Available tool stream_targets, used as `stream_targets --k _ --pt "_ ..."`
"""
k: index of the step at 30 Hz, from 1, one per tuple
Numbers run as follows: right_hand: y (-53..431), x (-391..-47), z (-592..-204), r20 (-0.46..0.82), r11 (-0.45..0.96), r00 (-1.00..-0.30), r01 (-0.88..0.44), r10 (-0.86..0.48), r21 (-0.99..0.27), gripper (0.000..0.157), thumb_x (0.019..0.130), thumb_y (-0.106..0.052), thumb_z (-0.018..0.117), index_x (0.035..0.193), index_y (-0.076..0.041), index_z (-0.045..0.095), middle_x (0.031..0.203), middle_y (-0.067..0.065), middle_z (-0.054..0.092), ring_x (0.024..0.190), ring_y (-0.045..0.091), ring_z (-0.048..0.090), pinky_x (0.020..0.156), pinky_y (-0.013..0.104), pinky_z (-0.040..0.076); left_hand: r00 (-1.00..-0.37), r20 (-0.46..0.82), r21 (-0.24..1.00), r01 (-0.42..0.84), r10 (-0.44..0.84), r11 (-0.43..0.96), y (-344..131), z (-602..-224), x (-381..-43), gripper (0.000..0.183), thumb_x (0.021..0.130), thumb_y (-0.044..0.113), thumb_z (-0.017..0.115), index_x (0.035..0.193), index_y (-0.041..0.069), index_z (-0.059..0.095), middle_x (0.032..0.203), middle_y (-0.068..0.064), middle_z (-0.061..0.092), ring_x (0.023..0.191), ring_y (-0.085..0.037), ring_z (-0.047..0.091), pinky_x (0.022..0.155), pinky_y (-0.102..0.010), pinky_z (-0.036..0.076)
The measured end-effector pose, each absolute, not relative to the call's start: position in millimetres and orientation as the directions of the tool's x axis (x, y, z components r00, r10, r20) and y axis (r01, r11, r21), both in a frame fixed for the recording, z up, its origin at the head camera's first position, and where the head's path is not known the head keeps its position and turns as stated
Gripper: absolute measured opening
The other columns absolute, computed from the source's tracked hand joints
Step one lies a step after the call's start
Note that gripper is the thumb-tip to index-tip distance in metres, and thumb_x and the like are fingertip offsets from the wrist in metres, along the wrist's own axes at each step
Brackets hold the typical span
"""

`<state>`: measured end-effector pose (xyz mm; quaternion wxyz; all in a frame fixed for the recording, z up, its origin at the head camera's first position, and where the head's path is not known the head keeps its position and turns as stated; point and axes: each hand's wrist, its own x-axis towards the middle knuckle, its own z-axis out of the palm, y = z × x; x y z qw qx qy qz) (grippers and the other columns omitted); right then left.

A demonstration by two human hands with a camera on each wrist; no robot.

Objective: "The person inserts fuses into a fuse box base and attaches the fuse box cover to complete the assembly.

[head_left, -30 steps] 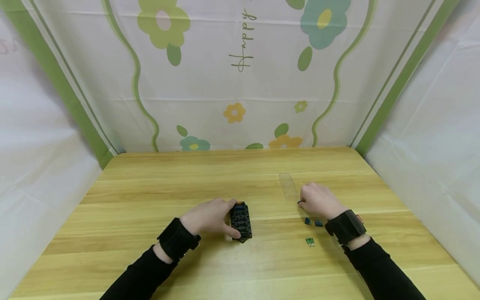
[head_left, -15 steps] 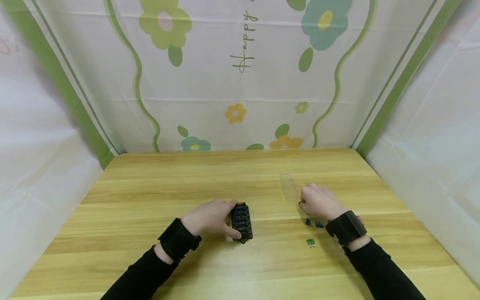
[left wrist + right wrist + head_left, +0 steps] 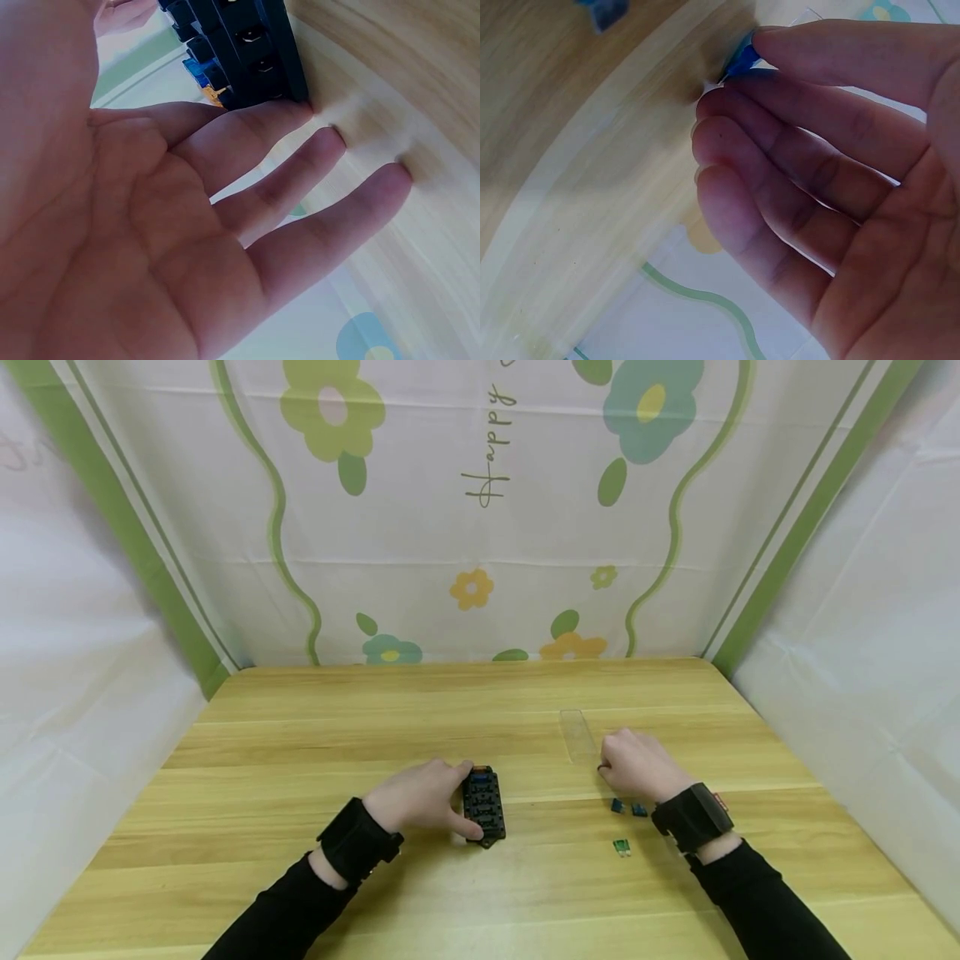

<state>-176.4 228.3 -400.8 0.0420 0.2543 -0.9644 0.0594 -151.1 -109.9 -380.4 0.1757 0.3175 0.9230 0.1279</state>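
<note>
A black fuse box [image 3: 486, 810] lies on the wooden table, its long side running away from me. My left hand [image 3: 418, 796] holds it by its two ends, thumb at the near end and index finger at the far end. In the left wrist view, an orange fuse [image 3: 213, 96] and a blue fuse show in the box's far slots. To the right, my right hand [image 3: 641, 766] pinches a blue blade fuse [image 3: 742, 58] between thumb and index finger, close to the tabletop. Two more blue fuses [image 3: 639, 810] and a green fuse [image 3: 622, 847] lie near that wrist.
A clear plastic cover [image 3: 576, 735] lies flat just left of the right hand, beyond it. Printed white cloth [image 3: 420, 527] walls in the table [image 3: 300, 718] at the back and both sides.
The view has shifted very slightly. Both hands keep their places, the left on the fuse box and the right with the blue blade fuse.
</note>
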Motion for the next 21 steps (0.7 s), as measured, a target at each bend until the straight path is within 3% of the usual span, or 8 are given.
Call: stream_targets --k 21 --pt "227.3 -176.9 -401.5 0.111 0.861 -0.865 -0.499 -0.488 -0.099 0.048 0.08 0.004 0.054 0.06 -0.021 0.019 0.062 -0.007 0.006 0.055 0.009 0.008 0.049 0.025 0.012 -0.736 -0.252 0.372 0.526 0.629 0.765 -109.7 -381.4 -152.0 0.101 0.076 0.06 0.069 0.147 0.001 0.032 0.068 0.005 0.051 0.063 -0.008 0.048 0.075 -0.028 0.041"
